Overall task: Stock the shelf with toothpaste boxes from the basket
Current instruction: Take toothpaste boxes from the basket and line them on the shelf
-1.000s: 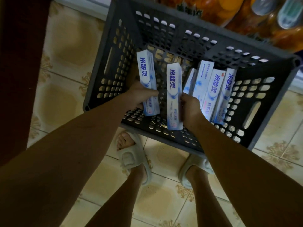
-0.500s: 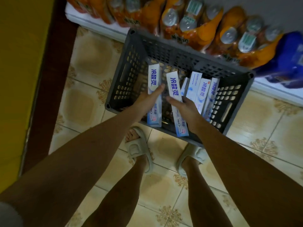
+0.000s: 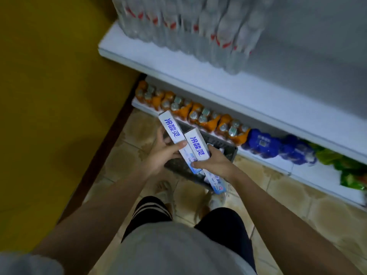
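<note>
I hold two white toothpaste boxes with blue lettering, lifted above the grey basket (image 3: 228, 149) on the floor. My left hand (image 3: 160, 153) grips the left toothpaste box (image 3: 171, 130), thumb across its front. My right hand (image 3: 214, 163) grips the right toothpaste box (image 3: 197, 145), whose lower end sticks out below my wrist. The two boxes lie side by side, tilted up to the left. My hands and the boxes hide most of the basket. The white shelf (image 3: 228, 90) runs diagonally ahead of me.
Clear water bottles (image 3: 184, 28) with red labels stand on the upper shelf. Orange drink bottles (image 3: 198, 116), blue packs (image 3: 262, 143) and green packets (image 3: 341, 165) line the bottom shelf. A yellow wall (image 3: 49, 96) stands to the left. My feet are on the tiled floor.
Both hands have closed round a box each and lifted them out of the basket. My head has risen, so the upper shelf with water bottles has come into view.
</note>
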Tool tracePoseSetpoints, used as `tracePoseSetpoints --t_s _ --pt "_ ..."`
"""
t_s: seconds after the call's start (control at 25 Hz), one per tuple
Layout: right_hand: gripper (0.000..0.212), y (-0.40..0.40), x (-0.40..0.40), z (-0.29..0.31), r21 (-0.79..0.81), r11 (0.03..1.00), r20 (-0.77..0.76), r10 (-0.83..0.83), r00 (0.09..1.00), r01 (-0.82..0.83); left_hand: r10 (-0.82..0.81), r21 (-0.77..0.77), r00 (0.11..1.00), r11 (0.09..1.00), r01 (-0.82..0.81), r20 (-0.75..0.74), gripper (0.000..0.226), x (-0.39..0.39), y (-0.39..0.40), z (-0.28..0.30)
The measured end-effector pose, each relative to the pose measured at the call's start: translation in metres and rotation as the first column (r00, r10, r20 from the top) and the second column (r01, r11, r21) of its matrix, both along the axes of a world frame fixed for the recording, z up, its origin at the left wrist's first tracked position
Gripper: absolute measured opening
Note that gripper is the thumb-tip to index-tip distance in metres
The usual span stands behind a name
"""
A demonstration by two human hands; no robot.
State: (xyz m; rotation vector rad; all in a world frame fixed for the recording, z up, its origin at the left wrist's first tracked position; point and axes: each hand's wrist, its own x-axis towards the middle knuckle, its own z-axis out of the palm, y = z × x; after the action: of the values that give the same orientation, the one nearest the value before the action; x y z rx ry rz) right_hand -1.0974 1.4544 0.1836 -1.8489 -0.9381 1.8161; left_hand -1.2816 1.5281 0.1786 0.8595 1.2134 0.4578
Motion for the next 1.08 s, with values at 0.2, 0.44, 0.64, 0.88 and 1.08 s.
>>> tracePoseSetpoints --t_s 0.2,0.44,0.64,0.88,1.08 --pt "0.05 0.017 0.004 0.123 0.201 0.976 0.034 0.077 0.996 -0.082 0.041 0.155 0.997 0.987 -0.05 0.062 0.105 -0.008 0.03 0.125" --pt "0.047 0.047 0.039 0.218 0.288 0.908 0.289 0.222 0.931 -0.305 -0.313 0.318 0.916 0.867 0.384 -0.252 0.046 -0.026 0.122 0.245" --pt "0.044 0.07 0.058 0.291 0.318 0.82 0.439 0.318 0.841 -0.476 -0.658 0.012 0.246 0.338 0.941 -0.711 0.062 0.0 0.149 0.336" --pt "0.037 0.073 0.069 0.346 0.342 0.79 0.53 0.284 0.799 -0.508 -0.497 -0.209 -0.168 0.029 0.977 -0.851 0.094 0.056 0.146 0.386" --pt "0.042 0.065 0.08 0.38 0.362 0.795 0.579 0.217 0.786 -0.486 -0.568 0.038 0.021 -0.017 0.999 -0.823 0.086 0.084 0.13 0.4"
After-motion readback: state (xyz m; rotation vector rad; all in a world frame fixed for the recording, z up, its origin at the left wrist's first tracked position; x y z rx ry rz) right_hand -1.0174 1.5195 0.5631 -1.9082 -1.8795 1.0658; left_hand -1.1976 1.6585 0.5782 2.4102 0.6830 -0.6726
